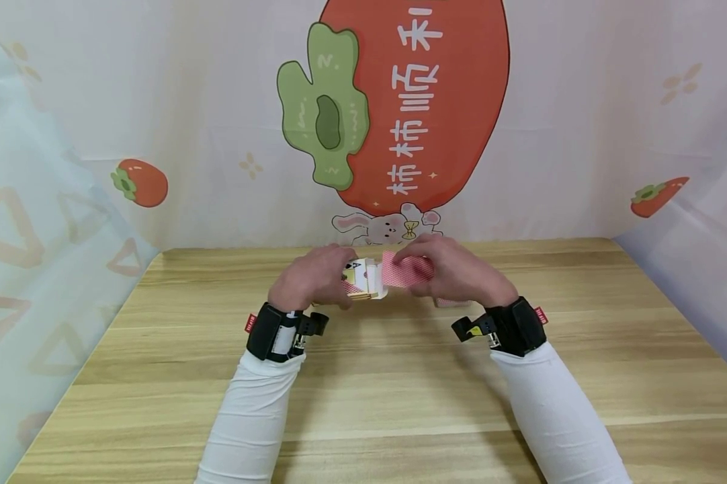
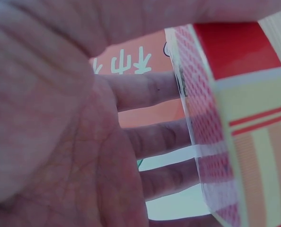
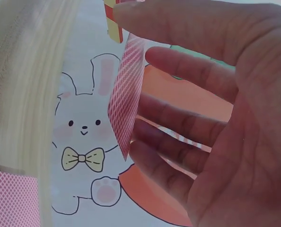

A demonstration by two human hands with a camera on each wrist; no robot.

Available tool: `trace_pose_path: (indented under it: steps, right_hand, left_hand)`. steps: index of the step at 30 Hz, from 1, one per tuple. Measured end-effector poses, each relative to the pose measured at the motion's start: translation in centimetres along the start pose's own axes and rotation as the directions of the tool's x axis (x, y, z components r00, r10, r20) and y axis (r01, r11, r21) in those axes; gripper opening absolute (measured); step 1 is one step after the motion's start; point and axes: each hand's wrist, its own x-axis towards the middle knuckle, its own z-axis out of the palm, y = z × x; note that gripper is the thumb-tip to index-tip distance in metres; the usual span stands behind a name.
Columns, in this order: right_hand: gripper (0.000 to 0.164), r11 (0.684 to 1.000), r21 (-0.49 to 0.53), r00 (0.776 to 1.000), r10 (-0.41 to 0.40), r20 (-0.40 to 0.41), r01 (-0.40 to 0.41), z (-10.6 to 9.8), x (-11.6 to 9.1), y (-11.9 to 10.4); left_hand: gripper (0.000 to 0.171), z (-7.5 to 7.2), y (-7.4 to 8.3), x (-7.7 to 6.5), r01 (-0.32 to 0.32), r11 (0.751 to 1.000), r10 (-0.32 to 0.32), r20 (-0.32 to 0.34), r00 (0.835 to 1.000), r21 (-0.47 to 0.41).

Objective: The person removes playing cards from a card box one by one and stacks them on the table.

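Above the back of the table, my left hand (image 1: 318,275) grips a playing-card box (image 1: 360,296) between thumb and fingers. An ace (image 1: 356,272) shows at it, and a white flap stands out on its right. Up close in the left wrist view, the box (image 2: 254,94) has red, cream and striped printing and a pink patterned side. Just right of the box, my right hand (image 1: 454,269) pinches a pink-backed playing card (image 1: 402,270); whether it is one card or several, I cannot tell. The right wrist view shows this card (image 3: 126,94) nearly edge-on.
More pink-backed cards (image 1: 451,303) lie on the wooden table (image 1: 388,403), partly under my right hand. Behind the table's back edge hangs a printed cloth (image 1: 218,101) with a large red persimmon and a rabbit.
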Motion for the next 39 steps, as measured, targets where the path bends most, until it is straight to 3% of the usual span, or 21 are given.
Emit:
trace_pose_path:
  steps: [14,26,39]
  right_hand:
    - [0.056,0.989,-0.037,0.989,0.141,-0.048,-0.143,-0.6,-0.3,0.4]
    - [0.055,0.982,-0.075,0.98,0.167,-0.107,-0.175,-0.8,-0.5,0.9]
    - [0.057,0.933,-0.11,0.934,0.325,-0.15,-0.342,-0.6,-0.4,1.3]
  left_hand:
    - [0.069,-0.1,0.0,0.0,0.005,1.0,-0.005,0.016,1.0,0.019]
    - [0.071,0.0,0.0,0.0,0.007,1.0,-0.007,0.023,1.0,0.015]
    - [0.071,0.1,0.0,0.1,0.012,1.0,-0.012,0.029,1.0,0.003]
